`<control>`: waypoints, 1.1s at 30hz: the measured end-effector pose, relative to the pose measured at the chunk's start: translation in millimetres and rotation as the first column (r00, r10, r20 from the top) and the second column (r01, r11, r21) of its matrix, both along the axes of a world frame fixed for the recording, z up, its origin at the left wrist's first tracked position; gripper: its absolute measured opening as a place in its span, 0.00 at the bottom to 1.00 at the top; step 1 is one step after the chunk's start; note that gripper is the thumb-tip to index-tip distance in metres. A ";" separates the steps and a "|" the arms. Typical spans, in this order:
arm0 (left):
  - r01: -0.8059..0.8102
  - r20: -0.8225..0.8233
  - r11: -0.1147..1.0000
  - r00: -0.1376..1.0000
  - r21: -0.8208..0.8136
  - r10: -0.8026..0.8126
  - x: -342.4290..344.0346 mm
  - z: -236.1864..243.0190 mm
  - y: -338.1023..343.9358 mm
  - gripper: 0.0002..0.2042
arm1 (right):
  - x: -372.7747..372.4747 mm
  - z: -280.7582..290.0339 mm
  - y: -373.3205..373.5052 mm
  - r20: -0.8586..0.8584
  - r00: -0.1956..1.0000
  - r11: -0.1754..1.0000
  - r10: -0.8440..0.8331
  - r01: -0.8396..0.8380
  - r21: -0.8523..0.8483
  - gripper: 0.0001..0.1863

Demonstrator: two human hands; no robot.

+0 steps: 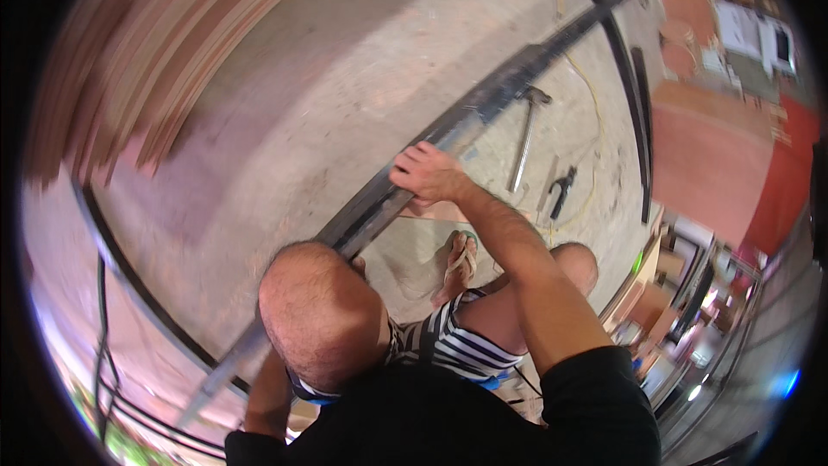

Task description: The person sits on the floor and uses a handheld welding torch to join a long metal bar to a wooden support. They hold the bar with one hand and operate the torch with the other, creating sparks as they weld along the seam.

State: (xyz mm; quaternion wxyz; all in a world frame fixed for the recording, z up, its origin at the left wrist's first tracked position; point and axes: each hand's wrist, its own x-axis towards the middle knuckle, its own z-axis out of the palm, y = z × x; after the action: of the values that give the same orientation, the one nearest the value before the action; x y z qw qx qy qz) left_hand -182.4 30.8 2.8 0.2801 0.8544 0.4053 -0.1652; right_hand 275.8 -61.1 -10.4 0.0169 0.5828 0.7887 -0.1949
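Observation:
A long dark metal bar (492,99) runs diagonally over the floor, from the upper right down past my left knee (319,293). My right hand (427,173) is closed over the bar's middle. My left forearm (267,401) reaches forward beside that knee, its hand hidden behind the leg. A hammer (523,142) lies right of the bar, beside a black-handled tool (562,192) and a yellow cord (592,112). My sandalled foot (457,263) rests below the bar.
Stacked wooden boards (138,60) fill the upper left. Dark metal lengths (642,147) lie at right, beside reddish panels (716,155). Curved black tubing (103,224) is at left. Cluttered items (664,311) stand at lower right.

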 end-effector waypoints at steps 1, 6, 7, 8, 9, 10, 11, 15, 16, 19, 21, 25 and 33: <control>0.004 -0.018 1.000 1.000 0.009 -0.004 7.9 -1.0 -2.1 0.21 | 3.2 -6.5 -3.1 -0.015 1.000 1.000 0.006 -0.006 -0.006 0.28; -0.016 -0.048 0.999 0.999 0.029 0.017 7.0 -9.9 -14.0 0.22 | -12.0 -17.7 -19.9 0.077 0.997 1.000 0.023 -0.024 0.008 0.32; -0.018 -0.052 0.999 0.998 0.034 0.019 6.9 -9.1 -17.7 0.22 | -13.3 -21.4 -23.4 0.061 0.998 1.000 0.013 -0.014 0.022 0.33; -0.022 -0.050 0.999 0.998 0.042 0.024 8.4 -10.0 -21.5 0.22 | -13.4 -24.1 -28.0 0.047 0.999 0.999 0.005 -0.007 0.034 0.34; -0.031 -0.048 0.998 0.998 0.053 0.033 8.9 -12.1 -25.5 0.23 | -10.4 -24.1 -29.2 0.037 0.999 0.999 0.001 -0.003 0.050 0.35; -0.034 -0.052 0.997 0.998 0.065 0.038 7.5 -12.1 -26.2 0.23 | -13.0 -20.3 -25.6 0.033 0.999 1.000 0.002 -0.003 0.019 0.35; -0.042 -0.047 0.996 0.998 0.075 0.045 8.5 -13.5 -29.5 0.23 | -11.7 -16.9 -20.1 0.032 0.999 1.000 -0.004 0.004 0.026 0.34; -0.052 -0.049 0.995 0.997 0.089 0.056 9.6 -17.1 -41.4 0.24 | -13.6 -14.0 -13.8 0.038 0.999 1.000 -0.008 0.009 -0.019 0.34; -0.055 -0.047 0.994 0.997 0.095 0.059 8.4 -17.1 -42.1 0.24 | -14.1 -13.1 -11.4 0.049 0.999 0.999 0.005 -0.004 -0.035 0.34; -0.070 -0.045 0.991 0.996 0.116 0.075 8.3 -17.4 -44.1 0.25 | -17.0 -4.0 -13.6 0.073 0.997 1.000 -0.007 0.007 0.000 0.34; -0.072 -0.051 0.990 0.996 0.124 0.079 10.9 -17.0 -48.5 0.26 | -17.4 -0.2 -11.9 0.099 0.995 0.999 0.010 -0.006 -0.041 0.34; -0.071 -0.049 0.989 0.996 0.131 0.078 14.5 -15.9 -50.1 0.27 | -19.8 1.7 -11.5 0.148 0.989 0.998 0.028 -0.020 -0.053 0.34; 0.007 -0.119 0.996 0.993 0.085 0.004 -9.0 9.3 -38.1 0.29 | -23.9 7.2 -8.5 0.133 0.991 0.996 -0.001 0.013 -0.091 0.30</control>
State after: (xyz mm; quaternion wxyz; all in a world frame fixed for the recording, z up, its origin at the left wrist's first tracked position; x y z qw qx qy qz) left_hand -191.4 -7.4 12.1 0.2187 0.8545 0.4273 -0.1987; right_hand 251.9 -69.7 -3.2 0.0954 0.5960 0.7739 -0.1918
